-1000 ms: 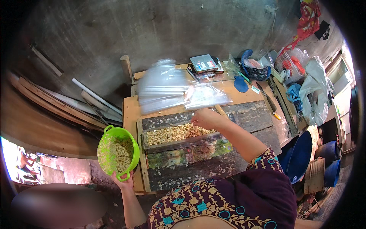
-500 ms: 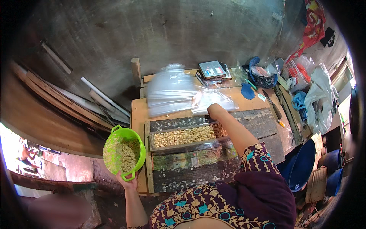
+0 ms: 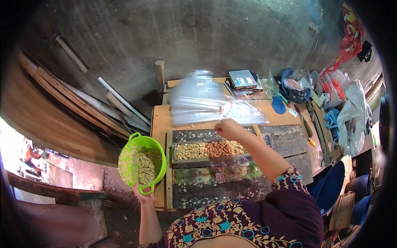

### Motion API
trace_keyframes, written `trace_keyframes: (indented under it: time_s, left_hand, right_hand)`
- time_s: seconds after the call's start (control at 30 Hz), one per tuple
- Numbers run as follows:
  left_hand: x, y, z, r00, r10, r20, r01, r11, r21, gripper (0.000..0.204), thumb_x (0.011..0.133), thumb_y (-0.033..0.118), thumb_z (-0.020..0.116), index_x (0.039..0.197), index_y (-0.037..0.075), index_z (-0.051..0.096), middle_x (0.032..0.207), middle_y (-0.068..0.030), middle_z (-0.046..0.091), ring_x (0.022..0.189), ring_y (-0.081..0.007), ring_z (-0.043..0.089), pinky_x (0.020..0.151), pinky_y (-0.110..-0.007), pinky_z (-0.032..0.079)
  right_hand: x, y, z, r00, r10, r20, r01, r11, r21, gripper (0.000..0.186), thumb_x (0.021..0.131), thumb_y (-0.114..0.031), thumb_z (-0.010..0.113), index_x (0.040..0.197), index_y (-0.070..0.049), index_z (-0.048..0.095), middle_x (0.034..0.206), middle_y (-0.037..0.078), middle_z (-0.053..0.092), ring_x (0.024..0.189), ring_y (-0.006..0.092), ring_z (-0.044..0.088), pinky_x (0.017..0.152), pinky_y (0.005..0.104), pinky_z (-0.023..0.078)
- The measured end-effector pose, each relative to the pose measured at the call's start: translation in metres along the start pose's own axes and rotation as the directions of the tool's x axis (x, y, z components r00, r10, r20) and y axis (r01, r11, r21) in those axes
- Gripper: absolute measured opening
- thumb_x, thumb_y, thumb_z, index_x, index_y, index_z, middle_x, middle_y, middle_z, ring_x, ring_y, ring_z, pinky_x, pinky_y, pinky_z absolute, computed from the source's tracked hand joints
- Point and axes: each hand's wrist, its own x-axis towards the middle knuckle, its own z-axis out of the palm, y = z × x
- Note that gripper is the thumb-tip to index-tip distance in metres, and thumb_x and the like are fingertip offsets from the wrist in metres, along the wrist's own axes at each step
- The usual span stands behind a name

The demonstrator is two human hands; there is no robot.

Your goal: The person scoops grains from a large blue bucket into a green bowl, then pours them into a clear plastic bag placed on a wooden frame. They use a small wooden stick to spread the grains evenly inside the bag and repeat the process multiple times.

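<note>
My left hand (image 3: 143,195) grips the lower handle of a bright green plastic tub (image 3: 162,167), tilted and part filled with pale split beans (image 3: 147,169). More beans cling to its inner wall. My right hand (image 3: 227,129) is over the far side of a long, narrow wooden frame (image 3: 206,162), its fingers curled down; whether they hold anything is hidden. A layer of pale beans (image 3: 190,151) fills the frame. The patch below my right hand looks darker and redder. Right of that hand, a short wooden strip (image 3: 259,134) slants across the frame's far edge.
Dark boards (image 3: 206,188) with scattered beans surround the frame. Behind it lie clear plastic sheets (image 3: 196,99) and a stack of flat boxes (image 3: 243,79). A knife (image 3: 304,122) and plastic bags (image 3: 351,118) are at the right. A blue tub (image 3: 328,188) stands at lower right.
My right hand has moved left along the frame, uncovering beans and the wooden strip. The dark, reddish patch has shifted left with it. My left hand still holds the green tub.
</note>
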Motion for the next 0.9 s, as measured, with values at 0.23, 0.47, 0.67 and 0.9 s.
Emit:
trace_keyframes:
  time_s: [0.23,0.47,0.67,0.9]
  left_hand:
    - [0.001,0.001,-0.001,0.997,0.009,0.075,-0.005,0.999,-0.052,0.054,0.080,0.034,0.052,0.124,0.004,0.042,0.118,-0.0104,0.051,0.106,-0.0271,0.051,0.088,-0.041,0.044]
    - [0.004,-0.001,-0.010,0.998,0.009,0.061,-0.005,0.998,-0.064,0.063,0.077,0.037,0.054,0.129,0.005,0.037,0.122,-0.0116,0.048,0.111,-0.0296,0.048,0.094,-0.044,0.041]
    - [0.006,-0.001,-0.011,0.994,-0.007,0.108,0.013,0.998,-0.054,0.061,0.077,0.037,0.054,0.126,0.004,0.040,0.120,-0.0118,0.049,0.110,-0.0291,0.049,0.093,-0.043,0.041]
    - [0.006,0.000,-0.012,0.985,0.011,0.171,-0.012,1.000,0.008,0.072,0.072,0.047,0.056,0.132,0.013,0.036,0.127,-0.0086,0.044,0.114,-0.0305,0.045,0.089,-0.050,0.042]
  right_hand:
    - [0.138,-0.011,0.080,0.990,0.115,0.081,-0.111,0.993,-0.048,0.018,0.077,-0.019,0.062,0.091,-0.010,0.068,0.091,0.015,0.065,0.086,0.0309,0.062,0.076,0.0371,0.050]
    - [0.145,-0.031,0.077,0.958,0.239,0.159,-0.219,0.966,-0.133,0.022,0.078,-0.017,0.060,0.097,-0.008,0.066,0.104,0.016,0.061,0.098,0.0338,0.059,0.083,0.0395,0.049]
    - [0.144,0.065,0.035,0.970,0.241,-0.032,-0.237,0.905,-0.354,0.018,0.073,-0.010,0.054,0.081,-0.007,0.070,0.091,0.017,0.066,0.083,0.0336,0.064,0.072,0.0418,0.051]
    - [0.114,0.133,0.033,0.953,0.278,0.122,-0.185,0.849,-0.495,0.016,0.074,-0.013,0.055,0.078,-0.013,0.071,0.085,0.010,0.068,0.079,0.0306,0.064,0.070,0.0383,0.050]
